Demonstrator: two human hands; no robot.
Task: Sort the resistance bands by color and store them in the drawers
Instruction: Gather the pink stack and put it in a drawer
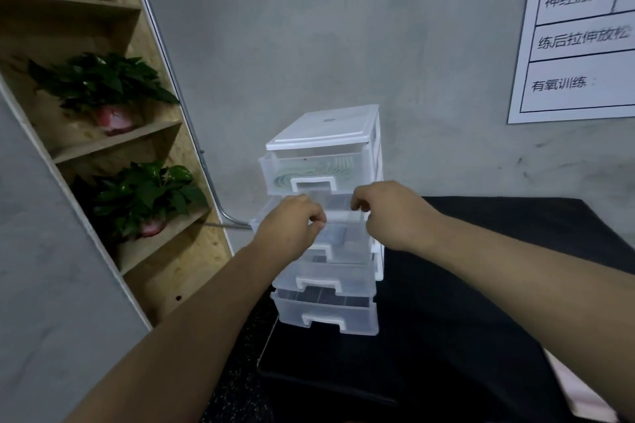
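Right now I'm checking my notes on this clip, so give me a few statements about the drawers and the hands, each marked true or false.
1. The top drawer holds pale green bands. True.
2. The drawer unit stands on a wooden shelf. False: it stands on a black surface.
3. The left hand and the right hand are both over the second drawer, which is pulled out. True.
4. The potted plants sit on top of the drawer unit. False: they sit on the wooden shelves to its left.
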